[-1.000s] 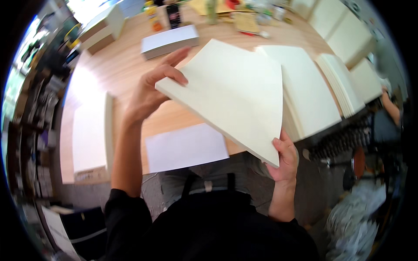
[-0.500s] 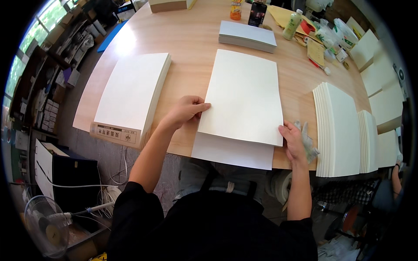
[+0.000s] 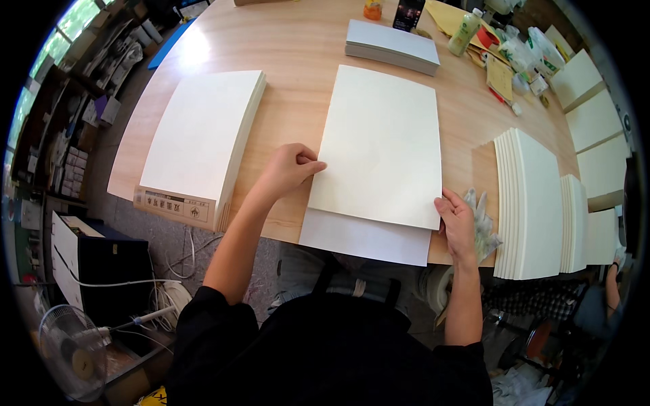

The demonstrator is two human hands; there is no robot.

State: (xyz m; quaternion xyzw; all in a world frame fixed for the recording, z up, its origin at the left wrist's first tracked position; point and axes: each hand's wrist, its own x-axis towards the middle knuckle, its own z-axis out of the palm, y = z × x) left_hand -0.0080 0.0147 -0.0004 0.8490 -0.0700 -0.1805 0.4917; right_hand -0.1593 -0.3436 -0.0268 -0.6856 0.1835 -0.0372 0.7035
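A large cream sheet of card (image 3: 382, 145) lies flat on the wooden table (image 3: 298, 61) in front of me, over a white sheet (image 3: 365, 238) that sticks out past the table's near edge. My left hand (image 3: 288, 169) pinches the cream sheet's left edge with thumb and fingers. My right hand (image 3: 457, 223) rests fingers-down on its lower right corner, next to a crumpled work glove (image 3: 484, 220).
A thick stack of cream sheets (image 3: 200, 142) lies at the left. More stacks (image 3: 535, 203) stand at the right. A grey-white pile (image 3: 393, 46), bottles (image 3: 467, 30) and clutter are at the far edge. A fan (image 3: 71, 352) and cables sit on the floor.
One second ago both hands held the cream sheet raised and tilted in the air. It has since been laid flat on the table over the white sheet, and the hands stay on its edges.
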